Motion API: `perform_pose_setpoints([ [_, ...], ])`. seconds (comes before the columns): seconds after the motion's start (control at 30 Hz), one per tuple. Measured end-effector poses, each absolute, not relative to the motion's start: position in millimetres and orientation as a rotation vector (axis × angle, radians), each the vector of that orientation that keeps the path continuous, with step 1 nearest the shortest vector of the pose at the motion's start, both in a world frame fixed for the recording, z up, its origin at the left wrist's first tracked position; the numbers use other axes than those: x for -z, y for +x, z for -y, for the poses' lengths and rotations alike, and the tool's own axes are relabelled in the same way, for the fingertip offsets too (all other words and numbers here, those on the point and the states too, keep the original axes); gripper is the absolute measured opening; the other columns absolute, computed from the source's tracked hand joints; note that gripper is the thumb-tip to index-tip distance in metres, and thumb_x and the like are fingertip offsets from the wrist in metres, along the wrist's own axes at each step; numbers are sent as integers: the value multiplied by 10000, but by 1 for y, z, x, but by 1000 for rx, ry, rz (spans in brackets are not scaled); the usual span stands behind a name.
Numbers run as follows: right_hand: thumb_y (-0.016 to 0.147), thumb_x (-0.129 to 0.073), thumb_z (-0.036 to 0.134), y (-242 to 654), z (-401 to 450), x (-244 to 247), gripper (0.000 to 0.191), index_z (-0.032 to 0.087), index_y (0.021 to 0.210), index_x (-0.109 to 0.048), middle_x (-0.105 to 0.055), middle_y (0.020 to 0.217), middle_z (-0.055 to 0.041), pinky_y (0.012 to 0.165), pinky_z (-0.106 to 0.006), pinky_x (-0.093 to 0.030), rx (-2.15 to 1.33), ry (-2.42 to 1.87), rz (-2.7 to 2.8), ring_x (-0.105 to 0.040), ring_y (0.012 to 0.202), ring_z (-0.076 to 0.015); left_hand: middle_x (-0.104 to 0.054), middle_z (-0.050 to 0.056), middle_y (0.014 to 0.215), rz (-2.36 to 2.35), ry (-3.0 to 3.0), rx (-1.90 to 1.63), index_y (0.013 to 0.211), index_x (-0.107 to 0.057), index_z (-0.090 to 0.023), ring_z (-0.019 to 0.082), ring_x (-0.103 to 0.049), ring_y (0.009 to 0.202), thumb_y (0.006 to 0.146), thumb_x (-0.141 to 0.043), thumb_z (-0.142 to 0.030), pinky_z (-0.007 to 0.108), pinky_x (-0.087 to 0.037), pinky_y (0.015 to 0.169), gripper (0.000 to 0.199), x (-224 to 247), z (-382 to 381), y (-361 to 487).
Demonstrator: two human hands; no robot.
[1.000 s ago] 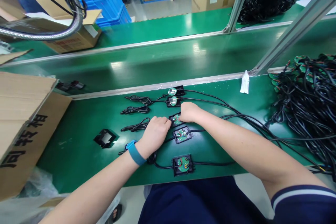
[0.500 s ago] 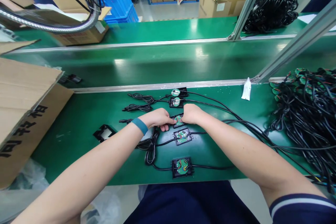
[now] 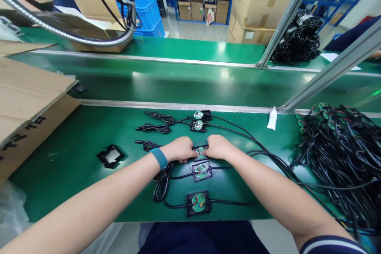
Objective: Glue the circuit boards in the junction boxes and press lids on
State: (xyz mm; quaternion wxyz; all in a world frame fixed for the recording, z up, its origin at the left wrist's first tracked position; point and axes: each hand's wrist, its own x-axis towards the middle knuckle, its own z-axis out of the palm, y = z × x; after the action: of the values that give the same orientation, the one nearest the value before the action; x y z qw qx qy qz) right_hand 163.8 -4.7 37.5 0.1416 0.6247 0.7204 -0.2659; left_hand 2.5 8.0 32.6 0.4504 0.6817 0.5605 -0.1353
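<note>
Both sides of the mid-frame circuit board (image 3: 200, 152) seem steadied, my left hand (image 3: 181, 148) now shifted in opposite my right hand (image 3: 218, 146), fingers curled inward, actual grip unclear.

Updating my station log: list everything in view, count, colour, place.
Circuit boards: five, green, bench centre
Housings: five, black, with boards
Loose casing: one, black, bench left
Coiled cables: several, black, beside housings
Cable heap: one, black, bench right
Tube: one, white, near bench's far edge
Box: one, brown, far left
Cable bundle: one, black, upper right
Hose: one, silver, upper left
Crates: at least two, blue, background
Stacked cartons: two, brown, background
Bench: one, green, foreground
Wristband: one, teal, left wrist
Left hand: one, bare, middle housing's left
Right hand: one, bare, middle housing's right
</note>
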Motion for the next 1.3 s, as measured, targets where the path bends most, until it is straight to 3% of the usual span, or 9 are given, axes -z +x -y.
perform_pose_setpoints([
  [0.23,787,-679,571,171,6,-38,447,182,1005,-715,-748,1052,-128,675,-277,-484,811,1834,-2058,-708,962,-256,-650,20,578,-1267,1796,282,597,-554,-206,147,-541,494,792,-598,-482,255,-352,475,341,-32,-8,-12],
  [0.4,818,-670,533,167,5,-39,393,192,1008,-712,-743,1054,-122,699,-291,-483,771,1831,-2031,-698,979,-262,-649,34,623,-1359,2050,216,611,-551,-205,172,-549,561,810,-605,-411,285,-317,526,291,-29,-6,-12],
  [0.73,818,-686,527,165,1,-49,382,168,947,-707,-734,999,-129,689,-311,-464,779,1740,-2056,-681,905,-264,-670,59,699,-1349,2181,215,679,-610,-192,210,-610,658,877,-596,-436,310,-411,606,315,-35,-1,-13],
  [0.83,925,-577,401,179,0,-43,266,156,973,-670,-710,974,-113,799,-325,-457,567,1957,-2351,-636,924,-241,-703,98,904,-1398,2361,-163,849,-655,-171,251,-643,880,919,-573,-439,363,-478,794,288,-32,-18,-25],
  [0.9,940,-529,250,187,-7,-35,195,131,1042,-644,-686,1055,-132,905,-352,-428,327,2064,-2563,-587,1027,-254,-676,133,1126,-1366,2491,-422,1054,-646,-157,284,-603,1089,908,-612,-394,425,-448,964,280,-25,-35,-32],
  [0.97,911,-539,168,192,-19,-27,221,119,1108,-627,-665,1136,-147,951,-387,-404,228,2065,-2669,-543,1106,-278,-646,140,1224,-1281,2532,-475,1186,-606,-162,296,-570,1167,863,-684,-371,452,-420,1025,393,-15,-52,-36],
  [1.07,891,-576,140,195,-34,-13,256,141,1143,-617,-685,1116,-126,928,-400,-417,373,2007,-2677,-568,1071,-270,-672,118,1164,-1251,2503,-374,1192,-593,-173,294,-592,1105,813,-746,-337,444,-442,970,440,-3,-65,-37],
  [1.17,897,-594,125,196,-38,-1,196,159,1085,-636,-702,1043,-95,915,-355,-443,564,1956,-2706,-612,1011,-224,-681,85,1073,-1270,2475,-350,1115,-582,-179,278,-604,1023,778,-787,-322,422,-446,903,419,0,-61,-38],
  [1.3,921,-599,137,199,-32,8,167,156,1079,-649,-699,1044,-97,901,-312,-477,699,1883,-2822,-638,996,-202,-657,46,1007,-1216,2405,-367,1102,-536,-196,242,-612,947,705,-852,-368,378,-446,852,536,-4,-51,-42],
])
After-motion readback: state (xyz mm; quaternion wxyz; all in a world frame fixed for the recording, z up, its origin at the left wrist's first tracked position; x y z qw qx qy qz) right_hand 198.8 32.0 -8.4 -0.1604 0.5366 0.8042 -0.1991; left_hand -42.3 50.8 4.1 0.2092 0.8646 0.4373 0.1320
